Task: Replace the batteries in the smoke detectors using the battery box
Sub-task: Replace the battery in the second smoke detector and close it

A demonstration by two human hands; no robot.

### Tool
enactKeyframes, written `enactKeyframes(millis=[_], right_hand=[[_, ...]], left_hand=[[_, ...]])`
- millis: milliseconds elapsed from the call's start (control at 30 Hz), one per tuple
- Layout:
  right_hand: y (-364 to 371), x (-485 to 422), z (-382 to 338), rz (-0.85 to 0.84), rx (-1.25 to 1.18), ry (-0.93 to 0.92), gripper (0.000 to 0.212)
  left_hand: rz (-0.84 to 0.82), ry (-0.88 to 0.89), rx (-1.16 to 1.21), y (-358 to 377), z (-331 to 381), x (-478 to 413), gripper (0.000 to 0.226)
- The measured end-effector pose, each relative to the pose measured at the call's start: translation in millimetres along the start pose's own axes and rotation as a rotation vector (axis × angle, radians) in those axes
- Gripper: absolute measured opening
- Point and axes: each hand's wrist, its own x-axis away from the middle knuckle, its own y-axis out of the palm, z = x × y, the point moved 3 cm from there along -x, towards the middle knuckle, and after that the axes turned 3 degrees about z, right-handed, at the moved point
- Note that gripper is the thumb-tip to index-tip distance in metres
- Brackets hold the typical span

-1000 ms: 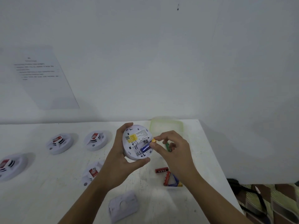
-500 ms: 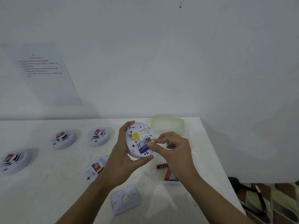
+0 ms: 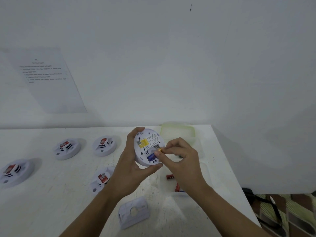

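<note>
**Status.** The table (image 3: 51,211) carries four smoke detectors, face up and closed: far left (image 3: 16,171), rear left (image 3: 67,148), rear centre (image 3: 104,145) and front centre (image 3: 100,181). Each shows a red tag. Whether any of these has been serviced cannot be told; most of the task probably remains.

A fifth detector (image 3: 148,147) is held above the table, right of centre, back side toward the camera. The battery box (image 3: 206,171), clear plastic, stands just to its right, with red batteries (image 3: 170,176) inside and its green-rimmed lid (image 3: 177,132) behind. A white cover plate (image 3: 134,212) lies near the front edge, apart from the held unit.

**Unit in hand.** The body is round and white, with a yellow label and fine print. The battery bay is open. A blue battery (image 3: 151,157) sits slanted in it, gold end raised.

**Hands.** The left hand (image 3: 130,168) grips the detector by its rim, fingers and thumb curled round it. The right hand (image 3: 181,161) pinches the battery's gold end between thumb and forefinger, the remaining fingers curled. Whether the battery is being seated or lifted out cannot be told.
</note>
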Motion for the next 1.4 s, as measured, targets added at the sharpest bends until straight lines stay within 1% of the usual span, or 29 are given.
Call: enactKeyframes(millis=[100, 167, 233, 267, 333, 400, 467, 500, 567, 600, 633, 700, 767, 867, 933, 1000, 1100, 1200, 1300, 1400], right_hand=[[4.4, 1.4, -0.2, -0.018, 0.066, -0.085, 0.029], [6.8, 0.4, -0.7, -0.047, 0.083, -0.077, 0.036], [6.1, -4.2, 1.5, -0.083, 0.032, 0.017, 0.037], [5.2, -6.8, 4.7, -0.110, -0.013, 0.068, 0.032], [0.7, -12.7, 10.6, -0.172, -0.032, 0.134, 0.027], [-6.8, -20.8, 16.2, -0.228, -0.039, 0.213, 0.029], [-16.3, -30.5, 23.9, -0.211, -0.064, 0.273, 0.030], [-22.0, -36.9, 29.4, -0.162, -0.039, 0.266, 0.023], [-33.5, -50.3, 44.3, -0.070, 0.136, 0.219, 0.011], [-36.4, -61.0, 55.7, -0.075, 0.253, 0.215, 0.010], [-37.5, -69.8, 64.7, -0.119, 0.366, 0.221, 0.009], [-37.2, -77.7, 77.7, -0.259, 0.585, 0.234, 0.007], [-32.3, -84.5, 89.5, -0.367, 0.734, 0.246, 0.011], [-19.1, -88.9, 103.6, -0.466, 0.872, 0.247, 0.017], [-12.0, -90.0, 110.8, -0.497, 0.960, 0.226, 0.022], [-7.3, -91.5, 115.7, -0.514, 0.998, 0.230, 0.028], [-2.6, -94.2, 121.7, -0.553, 0.980, 0.272, 0.033], [-2.6, -95.8, 122.0, -0.546, 0.884, 0.284, 0.028], [-5.4, -95.2, 106.2, -0.468, 0.605, 0.268, 0.028], [-9.2, -92.2, 77.7, -0.387, 0.261, 0.328, 0.031]], left_hand=[[0.001, -0.001, 0.004, 2.3, -2.4, -0.5, 0.093], [0.012, 0.002, -0.009, 3.5, -3.3, -2.5, 0.092], [0.031, 0.005, -0.023, 3.6, -5.2, -4.7, 0.092], [0.031, 0.004, -0.027, 3.3, -6.5, -5.6, 0.092], [0.003, -0.001, -0.038, 2.7, -10.7, -6.7, 0.094], [-0.044, -0.026, -0.042, 2.2, -15.2, -8.1, 0.095], [-0.075, -0.049, -0.043, -0.1, -19.7, -9.8, 0.094], [-0.082, -0.060, -0.041, -1.8, -21.5, -10.8, 0.094], [-0.098, -0.077, -0.027, -5.5, -23.2, -11.7, 0.095], [-0.106, -0.087, -0.025, -5.8, -27.6, -17.0, 0.095], [-0.107, -0.094, -0.027, -5.8, -30.7, -21.2, 0.094], [-0.108, -0.105, -0.017, -5.8, -30.8, -22.8, 0.094], [-0.108, -0.127, -0.008, -4.2, -36.5, -26.8, 0.093], [-0.110, -0.145, -0.001, -2.3, -43.5, -33.0, 0.094], [-0.112, -0.153, 0.000, -1.9, -47.8, -36.0, 0.094], [-0.118, -0.158, 0.006, -1.8, -50.0, -38.4, 0.094], [-0.117, -0.159, 0.004, -2.5, -53.4, -41.6, 0.094], [-0.117, -0.165, 0.003, -3.0, -56.6, -43.2, 0.095], [-0.110, -0.168, -0.005, -3.0, -57.5, -43.6, 0.096], [-0.099, -0.172, -0.020, -1.7, -57.1, -44.0, 0.095]])
